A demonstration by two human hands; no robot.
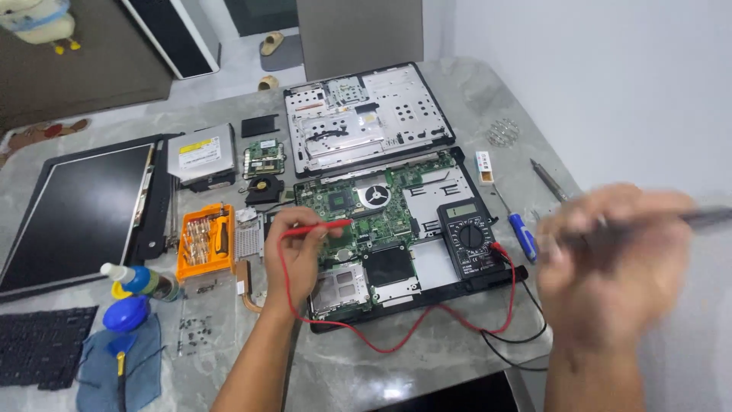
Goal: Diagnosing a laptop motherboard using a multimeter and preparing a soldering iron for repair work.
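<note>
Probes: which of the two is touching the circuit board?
The red probe, in the left hand; its tip rests on the green board. The black probe is held in the raised, blurred right hand, off the laptop.

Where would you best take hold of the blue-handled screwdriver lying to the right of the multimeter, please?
Grip the blue-handled screwdriver by its thick blue handle, the end nearer the person, coming from above. It lies flat on the table with its thin shaft pointing away, and the handle has open table on its right. The multimeter sits close on its left, so coming from the right probably suits the fingers best.
</note>
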